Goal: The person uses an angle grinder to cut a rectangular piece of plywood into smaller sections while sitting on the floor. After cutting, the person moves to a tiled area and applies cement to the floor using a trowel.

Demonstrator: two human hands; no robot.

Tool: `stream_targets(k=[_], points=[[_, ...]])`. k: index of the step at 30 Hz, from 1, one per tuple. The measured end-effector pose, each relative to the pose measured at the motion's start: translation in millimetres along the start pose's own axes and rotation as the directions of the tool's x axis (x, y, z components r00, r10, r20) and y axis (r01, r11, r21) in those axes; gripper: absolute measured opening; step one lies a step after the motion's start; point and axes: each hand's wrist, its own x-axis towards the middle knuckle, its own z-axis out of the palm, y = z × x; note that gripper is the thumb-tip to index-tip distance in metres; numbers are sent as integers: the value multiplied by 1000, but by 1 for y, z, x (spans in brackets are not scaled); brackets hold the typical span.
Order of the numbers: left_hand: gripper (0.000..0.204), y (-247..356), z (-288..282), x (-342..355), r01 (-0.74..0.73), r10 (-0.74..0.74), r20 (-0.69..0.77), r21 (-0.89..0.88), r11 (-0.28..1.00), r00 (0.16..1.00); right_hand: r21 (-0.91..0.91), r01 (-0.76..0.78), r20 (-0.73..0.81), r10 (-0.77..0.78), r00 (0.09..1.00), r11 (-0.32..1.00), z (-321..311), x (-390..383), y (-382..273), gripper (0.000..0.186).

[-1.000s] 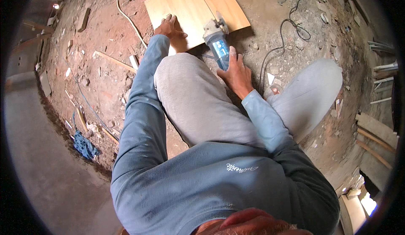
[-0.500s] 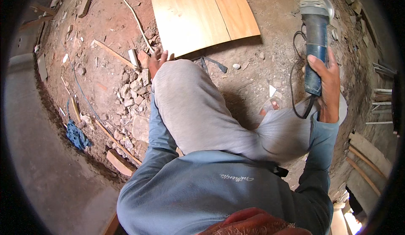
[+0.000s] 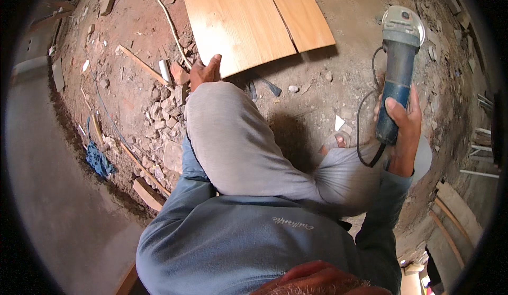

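Now the right hand (image 3: 406, 128) wraps the grinder (image 3: 399, 64) at right of frame; best keep its disc (image 3: 422, 30) away from the cord (image 3: 377, 157). The left hand (image 3: 205, 73), thumb raised, is by the board's (image 3: 238, 25) lower-left corner, upper centre; whether it grips, I cannot tell

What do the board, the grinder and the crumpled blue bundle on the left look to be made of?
Board: wood, perhaps plywood; grain lines show, and the bright patch suggests a smooth surface.
Grinder: grey head likely metal, from its dull shine; blue body probably plastic, looking scuffed.
Blue bundle: probably cloth, by its soft folds, though thin plastic is possible.
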Motion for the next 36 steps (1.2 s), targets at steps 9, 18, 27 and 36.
stream_targets(k=[9, 18, 27, 36], points=[[58, -102, 24, 41, 102, -15, 174, -505, 857, 985, 55, -59, 13, 59, 998, 997, 10, 0, 0, 72], [47, -87, 27, 47, 208, 1, 253, -796, 569, 968, 122, -93, 57, 86, 995, 988, 12, 9, 3, 66], [45, -82, 25, 45, 235, 15, 288, -807, 542, 957, 152, -125, 85, 113, 990, 981, 10, 8, 4, 68], [58, -78, 27, 40, 295, -27, 332, -792, 534, 943, 129, -109, 46, 104, 994, 986, 14, 9, 4, 74]])
